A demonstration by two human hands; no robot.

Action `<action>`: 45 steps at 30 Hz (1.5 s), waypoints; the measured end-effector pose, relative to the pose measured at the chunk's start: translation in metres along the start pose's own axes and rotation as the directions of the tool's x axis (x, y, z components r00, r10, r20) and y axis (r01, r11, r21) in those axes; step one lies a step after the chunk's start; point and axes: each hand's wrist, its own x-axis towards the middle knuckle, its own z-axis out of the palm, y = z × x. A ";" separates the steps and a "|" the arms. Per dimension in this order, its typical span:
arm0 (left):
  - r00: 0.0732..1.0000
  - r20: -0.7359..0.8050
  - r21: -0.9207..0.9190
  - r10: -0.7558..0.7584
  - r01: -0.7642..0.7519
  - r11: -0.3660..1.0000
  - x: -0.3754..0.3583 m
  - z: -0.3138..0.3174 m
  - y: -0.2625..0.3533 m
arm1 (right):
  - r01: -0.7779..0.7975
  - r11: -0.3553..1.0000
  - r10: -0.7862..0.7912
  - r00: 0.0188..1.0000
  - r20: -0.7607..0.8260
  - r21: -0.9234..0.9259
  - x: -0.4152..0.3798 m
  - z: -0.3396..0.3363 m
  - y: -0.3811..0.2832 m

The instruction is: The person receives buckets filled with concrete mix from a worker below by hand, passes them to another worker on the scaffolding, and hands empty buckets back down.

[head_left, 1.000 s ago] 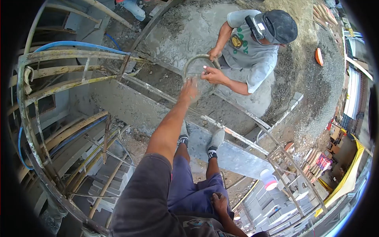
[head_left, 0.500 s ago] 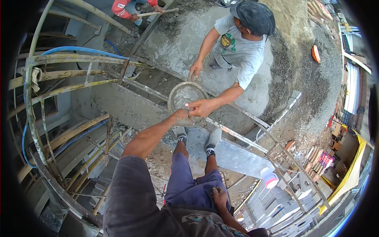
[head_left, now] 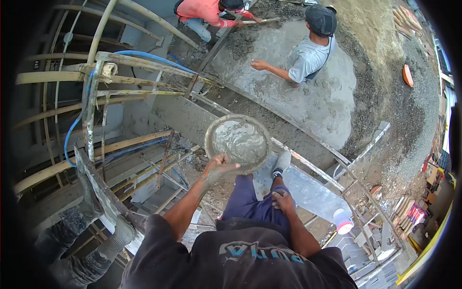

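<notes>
My left hand (head_left: pixel 220 166) grips the near-left rim of a round, cement-caked bucket (head_left: pixel 210 139), thumb stretched along the edge. Wet grey mortar (head_left: pixel 240 139) fills the bucket, which is in front of my body above the plank. My right hand (head_left: pixel 283 199) is by my right thigh with its fingers curled in. Whether anything is inside those fingers is hidden. Beyond the bucket, a co-worker in a grey shirt (head_left: pixel 308 62) stands in the wet concrete, one hand (head_left: pixel 260 64) held out and apart from the bucket.
A metal plank (head_left: pixel 313 189) lies under my feet, with scaffold rails (head_left: pixel 308 164) alongside. A white tub (head_left: pixel 342 221) stands on the plank's right end. Another person in red (head_left: pixel 204 12) works a wooden handle (head_left: pixel 262 20). Boots (head_left: pixel 118 236) show at lower left, near bamboo poles (head_left: pixel 106 149).
The co-worker in grey has let go of the bucket and moved back. My left hand has brought it closer to my body. The person in red is now more in view.
</notes>
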 end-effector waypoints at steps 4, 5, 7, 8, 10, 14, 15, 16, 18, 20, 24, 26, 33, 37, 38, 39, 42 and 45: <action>0.986 -0.126 -0.262 0.110 -0.140 0.955 -0.158 -0.019 0.106 | -0.069 0.983 -0.010 0.904 0.427 0.168 0.009 0.025 -0.067; 0.975 -0.146 -0.352 0.168 -0.210 0.912 -0.191 -0.030 0.123 | -0.099 0.981 -0.007 0.840 0.542 0.166 0.013 0.037 -0.083; 0.941 -0.225 -0.438 0.252 -0.329 0.837 -0.263 -0.041 0.161 | -0.040 0.975 -0.152 0.589 0.794 0.217 -0.003 0.074 -0.119; 0.918 -0.278 -0.434 0.284 -0.383 0.815 -0.298 -0.044 0.184 | -0.021 0.969 -0.213 0.425 0.880 0.245 -0.017 0.096 -0.140; 0.868 -0.379 -0.448 0.321 -0.476 0.757 -0.361 -0.046 0.222 | -0.069 0.951 -0.281 0.205 0.938 0.300 -0.067 0.131 -0.177; 0.773 -0.378 -0.414 0.510 -0.634 0.653 -0.453 -0.069 0.268 | -0.004 0.935 -0.354 0.022 0.935 0.354 -0.167 0.187 -0.230; 0.754 -0.397 -0.422 0.524 -0.657 0.625 -0.472 -0.076 0.276 | 0.022 0.931 -0.364 0.005 0.931 0.364 -0.196 0.199 -0.246; 0.739 -0.407 -0.431 0.537 -0.674 0.600 -0.490 -0.083 0.285 | 0.047 0.926 -0.374 -0.011 0.927 0.374 -0.225 0.212 -0.261; 0.685 -0.446 -0.294 0.577 -0.720 0.628 -0.526 -0.095 0.309 | 0.079 0.926 -0.367 -0.041 0.929 0.369 -0.247 0.243 -0.277; 0.610 -0.501 -0.127 0.614 -0.754 0.645 -0.565 -0.121 0.324 | 0.121 0.928 -0.341 -0.106 0.934 0.353 -0.263 0.279 -0.290; 0.507 -0.550 0.035 0.664 -0.780 0.625 -0.628 -0.183 0.344 | 0.244 0.904 -0.311 -0.188 0.932 0.351 -0.340 0.319 -0.318; 0.430 -0.603 0.140 0.672 -0.772 0.620 -0.644 -0.216 0.349 | 0.244 0.898 -0.311 -0.234 0.921 0.365 -0.369 0.330 -0.321; 0.028 -0.805 0.475 0.592 -0.567 0.673 -0.676 -0.313 0.322 | 0.342 0.857 -0.290 -0.302 0.908 0.387 -0.402 0.367 -0.325; -0.120 -0.835 0.533 0.536 -0.417 0.736 -0.665 -0.345 0.301 | 0.391 0.858 -0.229 -0.291 0.929 0.334 -0.395 0.386 -0.321; -0.147 -0.839 0.536 0.524 -0.390 0.749 -0.665 -0.352 0.295 | 0.402 0.859 -0.208 -0.295 0.933 0.318 -0.391 0.395 -0.318; -0.167 -0.838 0.542 0.519 -0.364 0.758 -0.663 -0.356 0.292 | 0.415 0.864 -0.180 -0.274 0.945 0.285 -0.389 0.403 -0.316; -0.206 -0.837 0.547 0.507 -0.307 0.779 -0.657 -0.367 0.284 | 0.417 0.870 -0.165 -0.255 0.953 0.263 -0.382 0.423 -0.310; -0.226 -0.836 0.548 0.501 -0.276 0.790 -0.645 -0.374 0.282 | 0.337 0.875 -0.263 -0.272 0.926 0.348 -0.387 0.444 -0.306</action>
